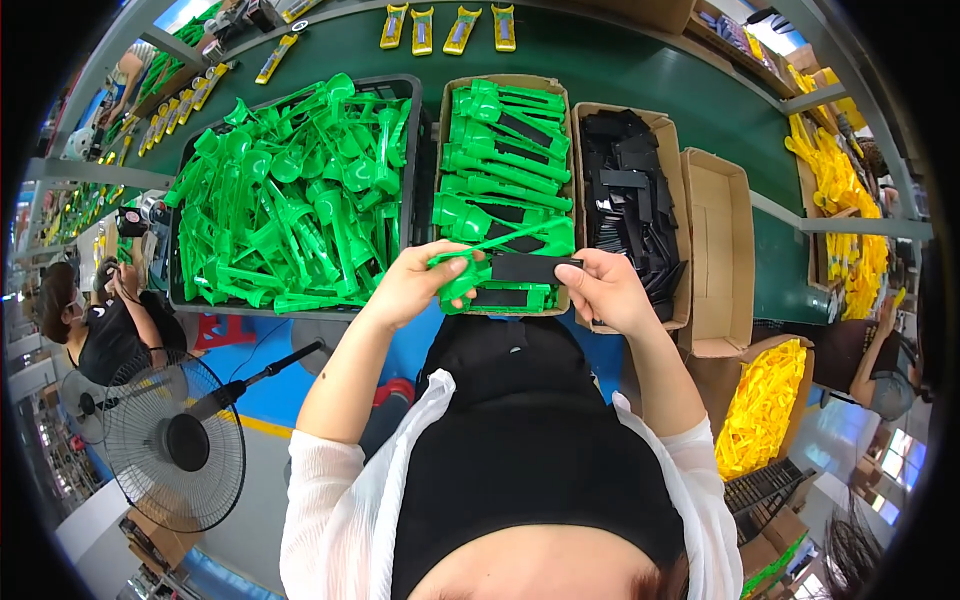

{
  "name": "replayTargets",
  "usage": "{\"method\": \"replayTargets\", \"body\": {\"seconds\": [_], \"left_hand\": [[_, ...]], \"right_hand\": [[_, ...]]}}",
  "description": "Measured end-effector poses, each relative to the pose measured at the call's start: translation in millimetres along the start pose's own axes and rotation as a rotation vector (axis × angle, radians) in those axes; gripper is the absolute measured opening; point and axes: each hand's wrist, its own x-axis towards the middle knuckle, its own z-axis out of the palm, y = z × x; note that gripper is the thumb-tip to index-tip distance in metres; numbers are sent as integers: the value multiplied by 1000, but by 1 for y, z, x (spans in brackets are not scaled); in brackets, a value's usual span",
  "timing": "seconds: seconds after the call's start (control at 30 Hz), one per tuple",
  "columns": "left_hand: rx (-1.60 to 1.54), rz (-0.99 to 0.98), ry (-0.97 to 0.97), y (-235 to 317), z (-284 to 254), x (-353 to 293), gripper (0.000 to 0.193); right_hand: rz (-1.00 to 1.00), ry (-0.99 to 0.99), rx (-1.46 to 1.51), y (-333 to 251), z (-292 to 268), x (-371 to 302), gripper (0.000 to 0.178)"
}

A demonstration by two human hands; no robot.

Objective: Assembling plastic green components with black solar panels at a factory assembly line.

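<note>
In my left hand is a green plastic part with a rounded cup-like end and a long narrow body. My right hand pinches a flat black rectangular piece between thumb and fingers, its far end up against the green part. Both hands are over the near end of a cardboard box, where similar green parts lie stacked, several with black pieces in them. To the right, a second cardboard box holds loose black pieces. On the left, a black crate is heaped with green parts.
An open cardboard box stands at the right end of the row. Yellow tools lie along the far side of the green table. Yellow parts fill a lower box. A fan and a seated person are at left.
</note>
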Motion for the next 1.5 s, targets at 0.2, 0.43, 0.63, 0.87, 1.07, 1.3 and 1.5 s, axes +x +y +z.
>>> {"method": "replayTargets", "body": {"seconds": [0.2, 0.43, 0.63, 0.87, 1.07, 1.3, 1.5], "left_hand": [[164, -24, -137, 5, 6, 4, 20], [129, -89, -106, -1, 5, 7, 17], [88, -103, -75, -2, 9, 12, 18], [182, -59, -91, -3, 5, 19, 18], [1445, 459, -97, 1, 29, 26, 30], [1331, 340, -90, -11, 60, 67, 24], [1535, 575, -119, 14, 59, 128, 22]], "right_hand": [[25, 10, -179, 2, 4, 7, 32], [-32, 127, -479, 4, 10, 11, 35], [-109, 160, -563, 23, 14, 28, 27], [-187, 415, -681, 14, 4, 31, 52], [-50, 322, -560, 27, 6, 34, 36], [-248, 331, -586, 34, 0, 39, 57], [-72, 152, 416, 92, -8, 53, 60]]}}
